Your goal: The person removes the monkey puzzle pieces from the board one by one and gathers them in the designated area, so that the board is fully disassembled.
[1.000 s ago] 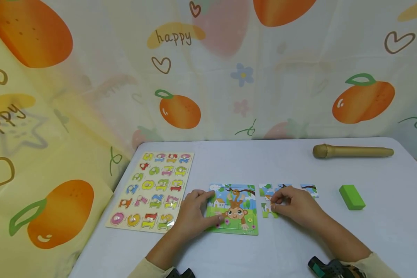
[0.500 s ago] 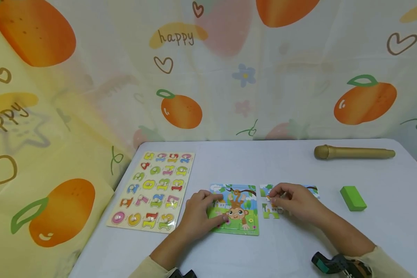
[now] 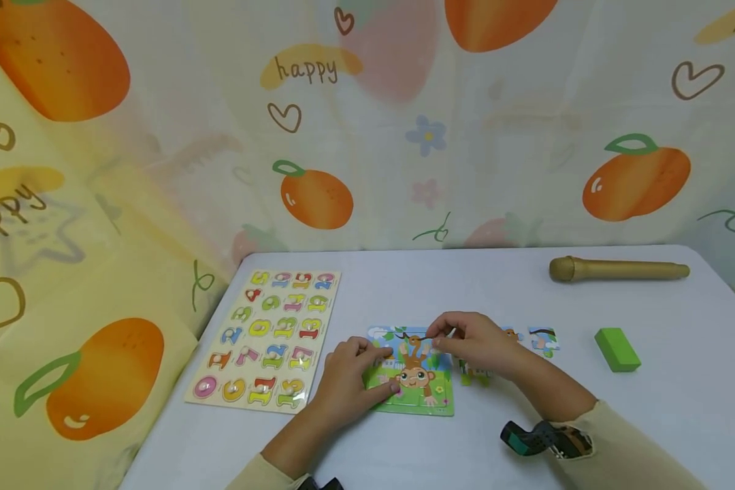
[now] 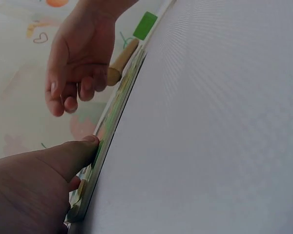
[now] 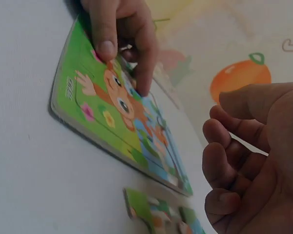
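Note:
A square monkey jigsaw puzzle (image 3: 435, 391) lies flat on the white table. My left hand (image 3: 349, 378) rests on its left side, thumb and index finger spread on the picture. Above the puzzle's upper right corner is my right hand (image 3: 480, 344), fingers loosely curled, thumb and index tips near each other. In the right wrist view no piece shows between the right hand's (image 5: 263, 151) fingers. Loose jigsaw pieces (image 3: 544, 340) lie right of the puzzle, some hidden under the right hand. Two lie near the puzzle's edge in the right wrist view, one a green piece (image 5: 136, 202).
A number board (image 3: 269, 340) with coloured numerals lies left of the left hand. At the right are a green block (image 3: 616, 350) and, farther back, a gold toy microphone (image 3: 618, 269). A fruit-printed curtain (image 3: 373, 136) hangs behind the table.
My right hand has moved left from the loose pieces to over the puzzle's upper right corner. The left hand stays on the puzzle, nearly still.

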`<move>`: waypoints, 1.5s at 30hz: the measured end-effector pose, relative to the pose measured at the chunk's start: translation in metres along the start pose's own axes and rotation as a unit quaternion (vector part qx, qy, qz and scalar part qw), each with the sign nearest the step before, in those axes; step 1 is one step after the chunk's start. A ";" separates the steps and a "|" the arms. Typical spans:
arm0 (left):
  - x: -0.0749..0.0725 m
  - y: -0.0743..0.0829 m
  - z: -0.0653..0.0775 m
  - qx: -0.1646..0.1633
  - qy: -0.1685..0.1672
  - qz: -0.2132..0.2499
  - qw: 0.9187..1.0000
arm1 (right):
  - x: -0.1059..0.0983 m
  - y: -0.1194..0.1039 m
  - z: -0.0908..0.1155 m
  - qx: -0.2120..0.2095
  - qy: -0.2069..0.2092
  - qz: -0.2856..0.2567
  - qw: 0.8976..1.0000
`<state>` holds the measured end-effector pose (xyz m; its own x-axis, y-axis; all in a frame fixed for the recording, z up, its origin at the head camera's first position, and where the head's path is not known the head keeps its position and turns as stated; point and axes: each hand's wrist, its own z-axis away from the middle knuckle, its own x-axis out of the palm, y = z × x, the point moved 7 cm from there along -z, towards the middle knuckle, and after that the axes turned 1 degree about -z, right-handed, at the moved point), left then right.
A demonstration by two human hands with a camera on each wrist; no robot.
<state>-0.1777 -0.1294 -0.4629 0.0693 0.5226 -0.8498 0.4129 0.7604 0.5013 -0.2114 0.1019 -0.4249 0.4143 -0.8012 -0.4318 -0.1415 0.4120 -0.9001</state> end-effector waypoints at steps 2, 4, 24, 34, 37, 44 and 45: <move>-0.001 0.001 0.000 0.002 -0.001 -0.001 1.000 | 0.007 -0.002 -0.004 -0.008 -0.006 0.002 1.000; -0.002 0.002 0.000 0.002 -0.002 -0.003 1.000 | 0.015 -0.004 -0.008 -0.019 -0.014 0.002 1.000; -0.003 0.001 0.001 0.005 0.005 0.004 1.000 | 0.049 -0.002 -0.027 -0.008 -0.021 0.037 0.999; -0.003 0.002 0.000 0.006 0.006 -0.001 1.000 | 0.049 -0.002 -0.028 -0.040 -0.039 0.111 0.992; -0.003 0.002 -0.001 0.006 0.007 -0.001 1.000 | 0.047 -0.001 -0.029 -0.050 -0.049 0.115 0.991; -0.002 0.001 -0.001 -0.002 0.001 0.000 1.000 | 0.044 0.000 -0.030 -0.047 -0.077 0.105 0.990; -0.001 0.001 -0.001 -0.004 -0.001 0.000 1.000 | 0.044 0.000 -0.030 -0.044 -0.079 0.103 0.991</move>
<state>-0.1783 -0.1291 -0.4611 0.0706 0.5213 -0.8504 0.4053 0.7640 0.5020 -0.2206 0.0541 -0.4459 0.5033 -0.6225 -0.5993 -0.3126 0.5154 -0.7979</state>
